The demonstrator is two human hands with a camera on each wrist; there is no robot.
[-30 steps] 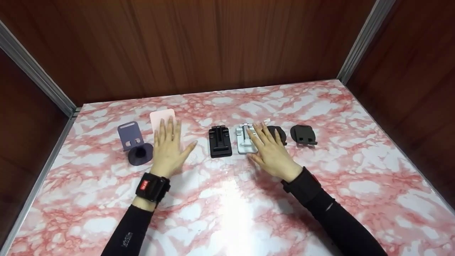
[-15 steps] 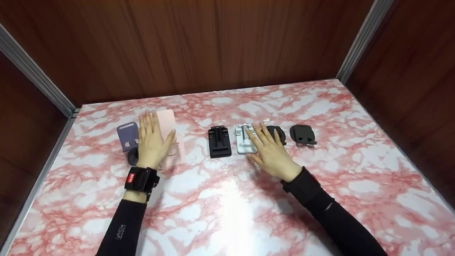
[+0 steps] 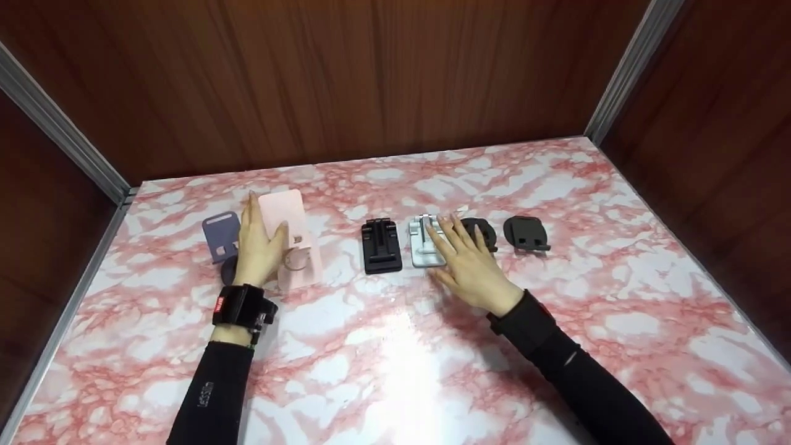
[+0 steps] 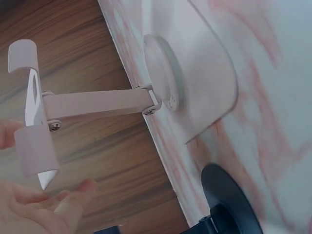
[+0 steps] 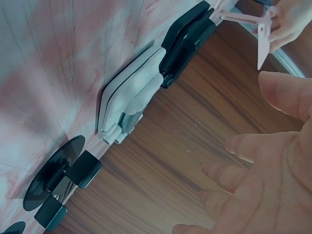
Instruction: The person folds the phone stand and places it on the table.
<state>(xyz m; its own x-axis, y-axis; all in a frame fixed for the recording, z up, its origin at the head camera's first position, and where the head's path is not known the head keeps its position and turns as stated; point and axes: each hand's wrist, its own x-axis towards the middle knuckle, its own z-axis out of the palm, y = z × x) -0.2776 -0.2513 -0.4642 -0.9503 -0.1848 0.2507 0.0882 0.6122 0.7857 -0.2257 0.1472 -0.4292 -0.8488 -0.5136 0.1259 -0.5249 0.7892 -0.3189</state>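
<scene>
While hands (image 3: 256, 246) (image 3: 474, 269) hover, a folded black stand (image 3: 381, 247) lies between them.

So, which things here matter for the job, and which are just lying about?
Apparently for the job:
pink stand, near left hand
white stand, near right hand

Likely lying about:
purple stand
black folded stand
dark round-based stand
rightmost dark stand

Pink stand (image 3: 281, 213), unfolded, upright, white stand (image 3: 424, 252), folded flat, right of the pink
</scene>
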